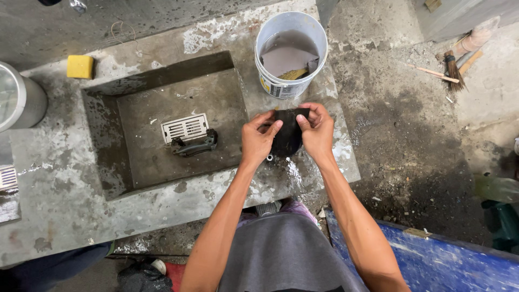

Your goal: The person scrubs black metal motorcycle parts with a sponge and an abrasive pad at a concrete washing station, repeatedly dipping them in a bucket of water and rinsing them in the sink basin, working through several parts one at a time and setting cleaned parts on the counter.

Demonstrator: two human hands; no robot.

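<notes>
Both hands, left hand (pixel 258 141) and right hand (pixel 318 131), have fingers clamped on a dark part (pixel 287 135) at frame centre. It looks wet, likely slippery and stiff; its upper edge gives the surest hold.

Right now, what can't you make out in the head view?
- Black part: both hands, left hand and right hand, cover its sides; its kind is unclear.
- White bucket: murky water hides all but the tops of the tools inside.
- Metal container: cut off by the left edge.
- Dark bracket by the drain grate: too small to identify.
</notes>
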